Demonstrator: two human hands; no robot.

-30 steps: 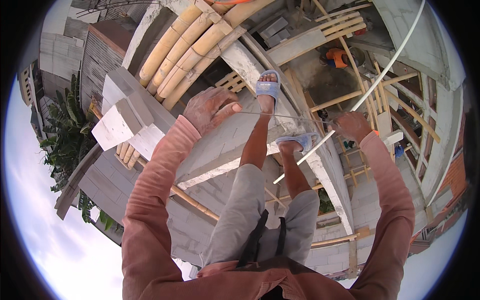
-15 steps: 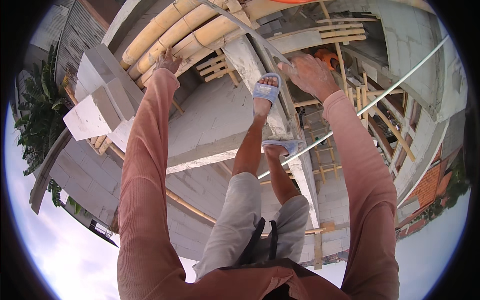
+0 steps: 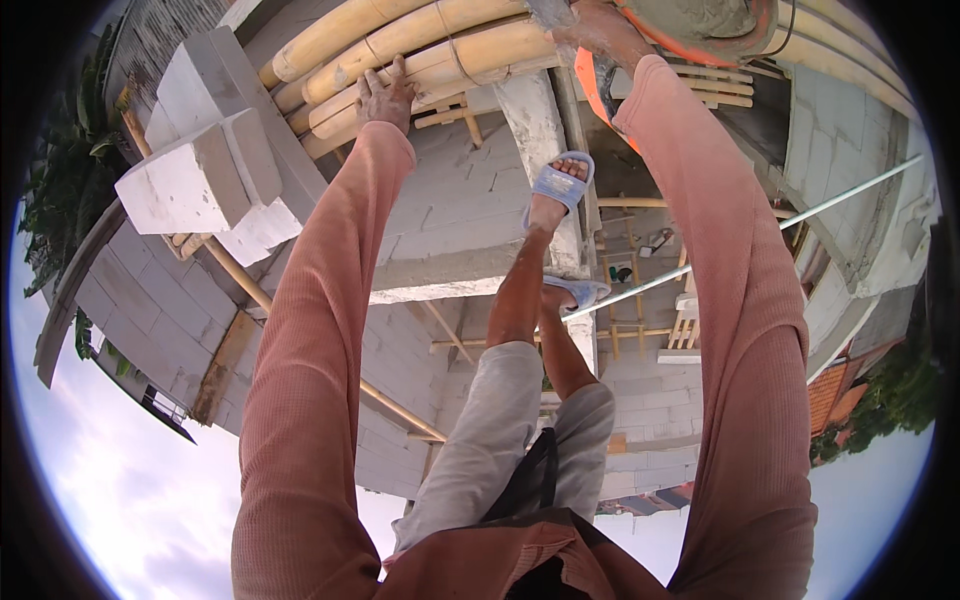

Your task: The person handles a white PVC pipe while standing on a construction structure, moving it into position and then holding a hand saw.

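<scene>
Bamboo poles (image 3: pixel 420 50), lashed side by side as scaffold decking beside the grey block wall (image 3: pixel 450 200), take the left hand (image 3: pixel 385 95), fingers spread flat on them, seemingly for balance; the right hand (image 3: pixel 600 30) reaches to the orange mortar tub (image 3: pixel 700 25) at the top, its grip impossible to tell; sandalled feet (image 3: pixel 560 185) perch on a narrow concrete beam (image 3: pixel 545 160), loose white blocks (image 3: pixel 190 180) stacked left

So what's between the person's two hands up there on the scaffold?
In the head view, bamboo poles span the gap: the left hand rests on them, and they run across toward the right hand at the orange tub of grey mortar.
</scene>
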